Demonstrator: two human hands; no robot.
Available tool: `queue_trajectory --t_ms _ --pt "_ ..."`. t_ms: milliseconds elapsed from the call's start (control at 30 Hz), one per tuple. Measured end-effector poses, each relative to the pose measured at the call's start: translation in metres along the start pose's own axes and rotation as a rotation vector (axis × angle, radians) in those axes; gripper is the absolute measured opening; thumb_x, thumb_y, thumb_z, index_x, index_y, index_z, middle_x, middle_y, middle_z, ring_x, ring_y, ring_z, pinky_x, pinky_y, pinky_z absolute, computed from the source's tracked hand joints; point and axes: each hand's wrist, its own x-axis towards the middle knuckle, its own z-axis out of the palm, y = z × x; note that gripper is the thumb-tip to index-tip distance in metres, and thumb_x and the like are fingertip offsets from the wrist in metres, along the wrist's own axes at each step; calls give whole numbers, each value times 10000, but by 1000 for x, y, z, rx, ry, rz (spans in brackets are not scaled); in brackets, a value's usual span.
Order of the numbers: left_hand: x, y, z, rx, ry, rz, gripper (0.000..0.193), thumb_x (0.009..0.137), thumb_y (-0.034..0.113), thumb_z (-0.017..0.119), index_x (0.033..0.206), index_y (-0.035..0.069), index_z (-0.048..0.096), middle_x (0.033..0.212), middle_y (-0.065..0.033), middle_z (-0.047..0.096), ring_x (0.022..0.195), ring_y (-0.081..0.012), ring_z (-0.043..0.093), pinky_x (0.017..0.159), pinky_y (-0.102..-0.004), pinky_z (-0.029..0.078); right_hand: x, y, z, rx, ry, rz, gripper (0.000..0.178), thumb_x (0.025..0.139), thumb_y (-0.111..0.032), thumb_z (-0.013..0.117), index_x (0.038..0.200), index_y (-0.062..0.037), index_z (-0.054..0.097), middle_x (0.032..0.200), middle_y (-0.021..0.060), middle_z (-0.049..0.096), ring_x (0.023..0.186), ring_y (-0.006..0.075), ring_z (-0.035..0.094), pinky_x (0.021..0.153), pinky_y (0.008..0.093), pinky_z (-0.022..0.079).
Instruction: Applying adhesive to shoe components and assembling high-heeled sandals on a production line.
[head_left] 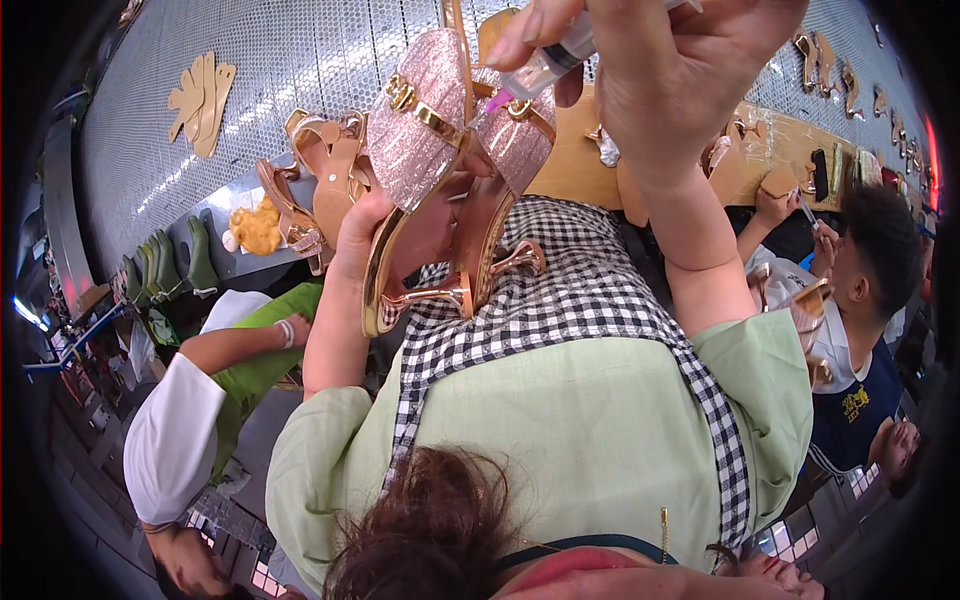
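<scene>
- The right hand (665, 75) is raised high, fingers closed around a clear syringe (545, 65) with a pink tip, which points down-left at a shoe.
- The left hand (365, 225) is closed on a rose-gold high-heeled sandal (440, 190), gripping it from below at the sole's edge; the glittery pink strap with gold buckle faces up, and the thin heel points toward the person's chest.
- The syringe tip touches or sits just beside the strap near the buckle; which, I cannot tell.
- The sandal and both hands hide much of the wooden workbench (570, 165) behind them.
- Below is the person's green top with a black-and-white checked apron (560, 300).
- More tan sandals (320, 180) sit to the left, near the held one.
- A co-worker in white sleeves (175, 430) sits at left; another person in a dark shirt (860, 400) sits at right.
- Tan cut-out shoe pieces (200, 100) lie on the metal mesh surface farther off.
</scene>
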Motion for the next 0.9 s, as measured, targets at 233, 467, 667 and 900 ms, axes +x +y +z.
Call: queue_trajectory --t_ms 233,467,667,900 --pt "1 -1 5 87 29 38 964 670 626 698 1370 6 466 1329 -181 509 1171 -288 568 907 -486 518 2 2 -1 0 -15 -8 670 958 41 563 1451 -41 118 751 95 570 455 148 592 421 301 561" --pt "1 -2 4 70 50 -13 958 675 613 697 1382 11 461 1340 -178 508 1163 -287 576 899 -477 521 3 5 -5 -13 13 -3 677 950 54 565 1450 -40 119 818 111 569 463 148 597 421 297 560" --pt "4 -5 2 19 43 -3 957 685 590 708 1402 14 445 1324 -173 516 1155 -286 583 900 -463 526 0 3 -5 -7 7 -23 682 943 65 567 1448 -39 120 875 125 568 470 148 601 421 294 560" --pt "5 -11 -7 -33 -10 -47 958 685 615 721 1388 21 456 1329 -176 508 1152 -299 582 893 -474 535 -4 8 -5 9 -5 -44 689 936 78 570 1447 -38 122 941 142 567 479 148 606 421 291 559"
